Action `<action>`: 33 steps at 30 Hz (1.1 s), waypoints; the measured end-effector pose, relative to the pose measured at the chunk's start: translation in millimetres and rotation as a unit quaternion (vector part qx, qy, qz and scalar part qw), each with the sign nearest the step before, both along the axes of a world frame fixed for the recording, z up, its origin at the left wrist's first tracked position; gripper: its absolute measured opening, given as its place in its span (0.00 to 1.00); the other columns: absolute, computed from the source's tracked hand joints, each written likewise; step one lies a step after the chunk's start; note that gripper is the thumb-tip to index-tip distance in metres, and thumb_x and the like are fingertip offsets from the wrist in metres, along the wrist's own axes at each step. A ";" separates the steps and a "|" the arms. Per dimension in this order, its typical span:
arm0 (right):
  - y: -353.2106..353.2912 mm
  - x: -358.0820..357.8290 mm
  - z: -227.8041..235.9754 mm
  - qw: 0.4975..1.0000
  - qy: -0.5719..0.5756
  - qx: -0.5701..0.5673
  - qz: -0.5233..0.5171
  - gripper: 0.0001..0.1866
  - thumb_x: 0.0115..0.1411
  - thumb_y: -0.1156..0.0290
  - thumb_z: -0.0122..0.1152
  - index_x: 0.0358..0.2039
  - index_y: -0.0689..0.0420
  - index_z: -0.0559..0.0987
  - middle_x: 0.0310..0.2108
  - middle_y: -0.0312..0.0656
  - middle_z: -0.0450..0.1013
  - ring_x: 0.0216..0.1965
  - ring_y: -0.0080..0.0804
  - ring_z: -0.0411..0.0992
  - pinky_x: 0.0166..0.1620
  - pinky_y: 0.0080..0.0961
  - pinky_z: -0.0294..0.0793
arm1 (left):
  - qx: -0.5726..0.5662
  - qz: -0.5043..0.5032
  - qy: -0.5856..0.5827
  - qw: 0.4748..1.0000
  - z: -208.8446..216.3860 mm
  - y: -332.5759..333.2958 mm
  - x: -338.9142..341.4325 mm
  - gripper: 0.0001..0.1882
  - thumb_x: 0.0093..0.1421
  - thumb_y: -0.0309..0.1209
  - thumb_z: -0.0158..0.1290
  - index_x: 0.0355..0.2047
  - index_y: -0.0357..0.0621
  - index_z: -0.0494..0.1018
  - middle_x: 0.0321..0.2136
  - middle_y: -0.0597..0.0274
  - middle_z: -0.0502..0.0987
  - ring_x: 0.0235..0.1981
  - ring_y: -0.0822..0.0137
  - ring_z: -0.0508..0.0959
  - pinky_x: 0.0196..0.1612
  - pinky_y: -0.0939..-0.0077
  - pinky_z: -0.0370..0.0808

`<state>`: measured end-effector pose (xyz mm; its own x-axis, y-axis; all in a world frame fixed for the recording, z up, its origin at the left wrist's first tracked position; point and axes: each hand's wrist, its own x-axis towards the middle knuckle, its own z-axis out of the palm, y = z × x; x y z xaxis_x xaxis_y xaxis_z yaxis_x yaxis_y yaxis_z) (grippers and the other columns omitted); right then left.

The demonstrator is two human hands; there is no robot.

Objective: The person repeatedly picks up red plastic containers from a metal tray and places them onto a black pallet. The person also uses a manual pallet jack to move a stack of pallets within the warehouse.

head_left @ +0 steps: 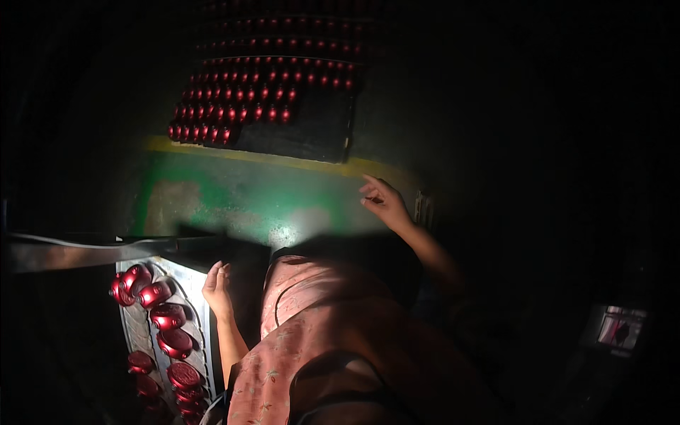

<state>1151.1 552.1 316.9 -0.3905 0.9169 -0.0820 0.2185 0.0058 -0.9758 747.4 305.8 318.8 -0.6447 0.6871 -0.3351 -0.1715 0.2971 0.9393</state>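
My left hand [218,290] is raised beside a pale conveyor-like strip, thumb and fingertips drawn together, and no object shows between them. Glossy red rounded pieces [168,316], some with a flat ribbed face, lie tumbled along that strip [193,289], close to the left hand. Over the right end of the green worktop [312,185], my right hand [384,200] has its index finger stretched out and its other fingers loosely bent, holding nothing that I can see. Just beyond its fingertips lies a dark board [312,138] bearing rows of similar red pieces [241,93].
A yellow band [333,167] runs along the worktop's far side, by the board. At left, a shiny metal bar [78,253] crosses above the strip's far end. More rows of red pieces [297,27] stand farther back in dimness. Deep shadow hides the right side.
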 end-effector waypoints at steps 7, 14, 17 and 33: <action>73.9 176.1 -23.8 0.976 0.020 0.122 -0.179 0.33 0.57 0.83 0.60 0.63 0.55 0.65 0.46 0.37 0.70 0.40 0.24 0.71 0.42 0.21 0.72 | -0.181 -0.217 0.043 0.958 -53.0 210.6 73.8 0.14 0.59 0.27 0.58 0.45 0.33 0.77 0.31 0.61 0.82 0.27 0.77 0.76 0.26 0.86 0.67; 166.0 288.7 -35.9 0.916 0.248 -0.099 -0.298 0.29 0.60 0.76 0.58 0.63 0.54 0.66 0.56 0.44 0.70 0.54 0.35 0.70 0.55 0.32 0.71 | -0.205 -0.358 0.053 0.910 -103.5 470.4 101.9 0.15 0.60 0.30 0.53 0.47 0.39 0.77 0.36 0.61 0.83 0.30 0.73 0.79 0.31 0.82 0.73; 167.0 363.0 -23.5 0.909 -0.214 -0.010 -0.359 0.26 0.59 0.73 0.60 0.60 0.53 0.70 0.58 0.44 0.69 0.57 0.38 0.69 0.57 0.34 0.71 | -0.163 -0.411 0.061 0.895 -117.3 597.0 189.2 0.16 0.58 0.27 0.57 0.46 0.39 0.77 0.33 0.64 0.82 0.27 0.76 0.78 0.27 0.85 0.70; 244.8 718.9 -9.6 0.651 -0.012 -0.097 -0.752 0.28 0.61 0.73 0.60 0.62 0.59 0.66 0.40 0.42 0.78 0.35 0.28 0.77 0.41 0.26 0.78 | -0.146 -0.702 0.129 0.686 -193.3 1029.8 775.0 0.12 0.62 0.34 0.55 0.43 0.44 0.77 0.26 0.71 0.74 0.22 0.77 0.71 0.23 0.81 0.67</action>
<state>1870.0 796.9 307.2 0.9420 0.2317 -0.2429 -0.1507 -0.3549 -0.9227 1522.4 1335.5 125.5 0.5189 0.6195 -0.5891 0.6353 0.1816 0.7506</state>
